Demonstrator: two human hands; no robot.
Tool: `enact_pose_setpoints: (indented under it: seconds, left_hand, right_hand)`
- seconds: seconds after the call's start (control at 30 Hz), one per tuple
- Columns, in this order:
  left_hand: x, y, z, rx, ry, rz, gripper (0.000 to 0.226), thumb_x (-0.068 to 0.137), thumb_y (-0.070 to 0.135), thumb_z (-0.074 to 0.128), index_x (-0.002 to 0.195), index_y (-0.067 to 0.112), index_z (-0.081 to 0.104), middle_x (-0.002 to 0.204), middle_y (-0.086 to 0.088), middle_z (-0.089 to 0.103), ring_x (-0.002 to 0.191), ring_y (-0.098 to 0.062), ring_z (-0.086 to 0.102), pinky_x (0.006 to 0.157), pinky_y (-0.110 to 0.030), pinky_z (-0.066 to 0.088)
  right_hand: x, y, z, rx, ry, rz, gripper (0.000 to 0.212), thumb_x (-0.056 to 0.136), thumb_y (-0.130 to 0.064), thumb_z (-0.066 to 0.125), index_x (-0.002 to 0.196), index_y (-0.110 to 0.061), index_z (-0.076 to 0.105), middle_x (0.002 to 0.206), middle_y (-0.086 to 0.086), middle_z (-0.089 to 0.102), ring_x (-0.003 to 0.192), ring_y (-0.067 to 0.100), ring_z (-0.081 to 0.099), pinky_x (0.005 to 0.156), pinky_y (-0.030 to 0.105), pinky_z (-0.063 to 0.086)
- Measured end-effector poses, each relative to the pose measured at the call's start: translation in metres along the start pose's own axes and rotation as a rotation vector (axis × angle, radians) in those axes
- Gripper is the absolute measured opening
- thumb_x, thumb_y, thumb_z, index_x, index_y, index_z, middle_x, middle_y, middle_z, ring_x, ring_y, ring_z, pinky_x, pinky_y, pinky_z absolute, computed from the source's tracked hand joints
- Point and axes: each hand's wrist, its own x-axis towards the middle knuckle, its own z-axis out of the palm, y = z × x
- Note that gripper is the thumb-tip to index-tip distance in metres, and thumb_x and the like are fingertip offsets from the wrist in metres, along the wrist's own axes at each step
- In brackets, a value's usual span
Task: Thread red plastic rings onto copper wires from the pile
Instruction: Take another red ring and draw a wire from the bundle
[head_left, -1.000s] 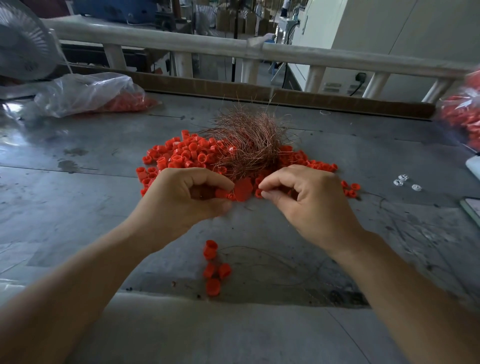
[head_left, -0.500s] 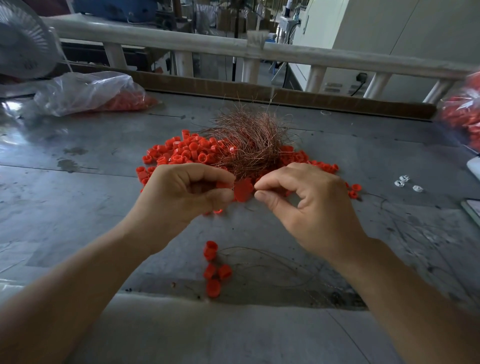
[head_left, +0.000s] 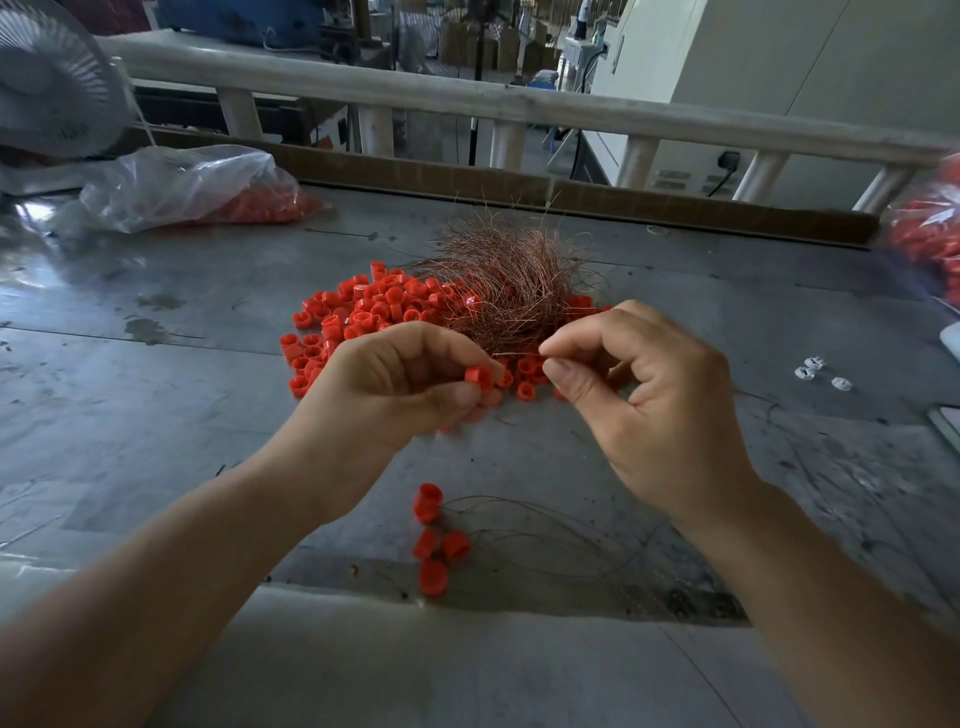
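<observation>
The left hand (head_left: 395, 384) pinches a small, short red ring (head_left: 479, 375). The right hand (head_left: 644, 395) pinches a thin copper wire (head_left: 519, 355) drawn from the bristly tangle (head_left: 511, 291).

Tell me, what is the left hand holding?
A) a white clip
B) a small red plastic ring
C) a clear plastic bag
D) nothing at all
B: the left hand pinches a small red plastic ring between thumb and fingertips, while the right hand pinches a thin copper wire.
</observation>
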Motion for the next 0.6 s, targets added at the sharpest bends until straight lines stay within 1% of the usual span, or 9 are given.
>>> enact_pose_setpoints:
  seconds: [0.1, 0.2, 0.27, 0.33, 0.43, 0.5, 0.57, 0.6]
  left_hand:
    - [-0.0007, 0.0002, 0.0001, -0.124, -0.013, -0.047, 0.019, 0.064, -0.001, 0.060, 0.083, 0.003, 0.061, 0.074, -0.006, 0.071, 0.069, -0.013, 0.068, 0.059, -0.017, 0.052]
    - [-0.0005, 0.0011, -0.0009, -0.178, -0.031, -0.055, 0.019, 0.065, -0.002, 0.064, 0.080, 0.008, 0.068, 0.077, -0.008, 0.071, 0.073, -0.017, 0.069, 0.062, -0.019, 0.053]
    - [-0.0005, 0.0023, -0.0014, -0.193, -0.035, -0.062, 0.024, 0.063, 0.001, 0.065, 0.082, 0.014, 0.074, 0.079, -0.007, 0.072, 0.075, -0.017, 0.070, 0.062, -0.020, 0.054]
    - [-0.0006, 0.0033, -0.0013, -0.200, -0.048, -0.067, 0.027, 0.060, 0.009, 0.067, 0.085, 0.014, 0.075, 0.080, -0.005, 0.073, 0.075, -0.016, 0.070, 0.062, -0.019, 0.054]
    - [-0.0014, 0.0042, -0.0002, -0.185, -0.074, -0.070, 0.028, 0.058, 0.012, 0.068, 0.084, 0.013, 0.075, 0.081, -0.006, 0.073, 0.076, -0.016, 0.070, 0.063, -0.019, 0.054]
    - [-0.0017, 0.0043, -0.0005, -0.180, -0.080, -0.067, 0.025, 0.060, 0.008, 0.067, 0.083, 0.011, 0.075, 0.080, -0.007, 0.073, 0.075, -0.016, 0.070, 0.063, -0.019, 0.053]
    - [-0.0017, 0.0046, -0.0005, -0.186, -0.093, -0.059, 0.022, 0.064, -0.002, 0.067, 0.082, 0.009, 0.074, 0.080, -0.009, 0.072, 0.072, -0.016, 0.069, 0.063, -0.019, 0.053]
    - [-0.0017, 0.0047, -0.0005, -0.193, -0.098, -0.057, 0.021, 0.065, -0.003, 0.067, 0.082, 0.008, 0.074, 0.079, -0.009, 0.072, 0.071, -0.016, 0.069, 0.063, -0.019, 0.053]
  right_hand:
    - [-0.0008, -0.0023, 0.0001, 0.023, -0.021, 0.020, 0.004, 0.078, -0.009, 0.064, 0.079, -0.010, 0.067, 0.073, -0.003, 0.058, 0.072, 0.008, 0.053, 0.063, 0.006, 0.040]
    - [-0.0014, -0.0041, 0.0007, 0.074, -0.035, 0.048, 0.004, 0.077, -0.009, 0.063, 0.078, -0.013, 0.065, 0.071, -0.006, 0.057, 0.070, 0.005, 0.052, 0.063, 0.007, 0.039]
    - [-0.0012, -0.0053, 0.0009, 0.106, -0.039, 0.061, 0.007, 0.077, -0.010, 0.062, 0.077, -0.017, 0.063, 0.072, -0.008, 0.057, 0.069, 0.005, 0.052, 0.062, 0.007, 0.039]
    - [-0.0008, -0.0064, 0.0006, 0.124, -0.036, 0.066, 0.012, 0.078, -0.011, 0.062, 0.077, -0.022, 0.059, 0.072, -0.007, 0.057, 0.069, 0.005, 0.052, 0.062, 0.007, 0.039]
    - [-0.0006, -0.0075, 0.0001, 0.126, -0.038, 0.061, 0.013, 0.078, -0.010, 0.062, 0.076, -0.023, 0.058, 0.072, -0.006, 0.058, 0.069, 0.005, 0.052, 0.061, 0.007, 0.039]
    - [-0.0007, -0.0078, -0.0001, 0.122, -0.041, 0.059, 0.013, 0.078, -0.010, 0.062, 0.076, -0.022, 0.058, 0.072, -0.006, 0.057, 0.069, 0.005, 0.052, 0.062, 0.007, 0.038]
    - [-0.0008, -0.0081, -0.0001, 0.124, -0.042, 0.060, 0.013, 0.078, -0.011, 0.062, 0.077, -0.023, 0.058, 0.072, -0.006, 0.057, 0.069, 0.006, 0.052, 0.062, 0.007, 0.038]
    - [-0.0008, -0.0083, -0.0001, 0.124, -0.041, 0.061, 0.013, 0.078, -0.011, 0.062, 0.077, -0.023, 0.058, 0.072, -0.006, 0.057, 0.069, 0.005, 0.052, 0.062, 0.007, 0.038]
